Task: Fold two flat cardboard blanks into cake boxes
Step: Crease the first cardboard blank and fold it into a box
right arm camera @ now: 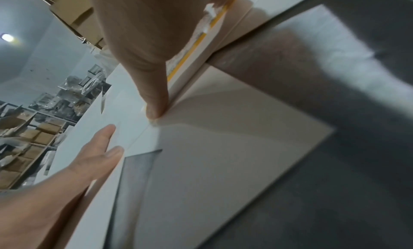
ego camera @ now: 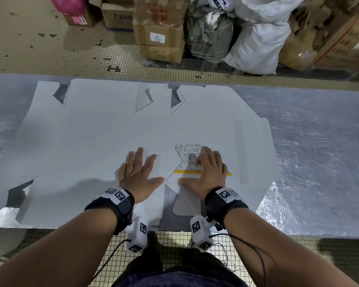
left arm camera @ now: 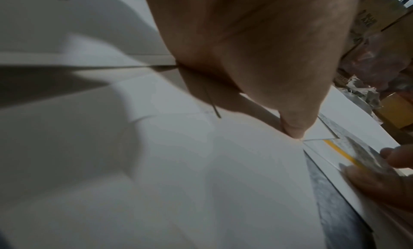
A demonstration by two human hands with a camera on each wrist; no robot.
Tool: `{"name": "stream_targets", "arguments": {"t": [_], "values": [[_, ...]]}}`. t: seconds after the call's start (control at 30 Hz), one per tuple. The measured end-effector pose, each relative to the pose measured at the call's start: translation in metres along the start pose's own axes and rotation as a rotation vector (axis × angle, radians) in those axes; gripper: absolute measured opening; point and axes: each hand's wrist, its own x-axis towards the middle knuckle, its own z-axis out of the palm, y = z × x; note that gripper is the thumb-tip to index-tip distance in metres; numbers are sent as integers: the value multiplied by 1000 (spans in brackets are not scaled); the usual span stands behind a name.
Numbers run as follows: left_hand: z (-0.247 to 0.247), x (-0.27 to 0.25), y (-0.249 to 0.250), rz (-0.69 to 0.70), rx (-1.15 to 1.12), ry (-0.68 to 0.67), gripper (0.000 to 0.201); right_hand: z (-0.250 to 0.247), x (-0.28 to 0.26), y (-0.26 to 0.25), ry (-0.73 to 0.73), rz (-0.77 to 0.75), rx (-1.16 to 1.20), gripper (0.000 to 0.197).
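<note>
Two flat white cardboard blanks lie side by side on the silver table (ego camera: pixel 319 146). The left blank (ego camera: pixel 81 137) lies fully flat, and my left hand (ego camera: pixel 145 172) rests palm-down on its right part with fingers spread. On the right blank (ego camera: pixel 216 121), a flap with a leaf print and a yellow stripe (ego camera: pixel 187 172) is folded over. My right hand (ego camera: pixel 203 172) presses it flat. In the left wrist view, the left thumb (left arm camera: pixel 292 125) touches the white card near the stripe (left arm camera: pixel 337 150). In the right wrist view, the right thumb (right arm camera: pixel 154 102) pushes at the fold line, with my left hand (right arm camera: pixel 89 159) beside it.
Beyond the table's far edge stand stacked brown cartons (ego camera: pixel 160 38), white sacks (ego camera: pixel 257 46) and a grey bundle (ego camera: pixel 207 32). The blanks overhang the near table edge (ego camera: pixel 50 225). Bare tabletop shows to the right of the right blank.
</note>
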Motion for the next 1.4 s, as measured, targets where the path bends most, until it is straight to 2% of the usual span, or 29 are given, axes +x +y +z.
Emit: {"name": "stream_targets", "arguments": {"t": [0.17,0.27,0.4,0.43,0.53,0.63,0.7,0.8,0.9,0.97,1.17,1.4], "values": [[2,2,0,-6,5,9,76,-10,-6,11,-11,28,-34,65],[2,2,0,-10,20,14,76,-12,-11,18,52,87,-6,68],[1,2,1,-17,22,7,84,-12,-12,31,111,189,0,100],[1,2,1,-20,22,7,85,-13,-11,33,118,205,-4,101],[1,2,3,-20,10,11,86,-19,-11,37,141,218,-3,79],[1,2,2,-18,14,21,81,-24,-13,45,115,244,-12,75],[1,2,1,-9,17,20,77,-28,-16,52,99,275,-12,78],[1,1,0,1,13,19,79,-32,-21,60,89,363,17,92],[1,2,2,-10,1,17,86,-34,-26,64,63,379,-30,90],[1,2,2,-8,-1,15,87,-37,-29,64,-4,394,-77,96],[5,5,-2,-2,25,35,77,-42,-30,65,-56,465,-132,108],[2,3,0,8,-21,24,87,-46,-31,72,-33,438,-148,95]]}}
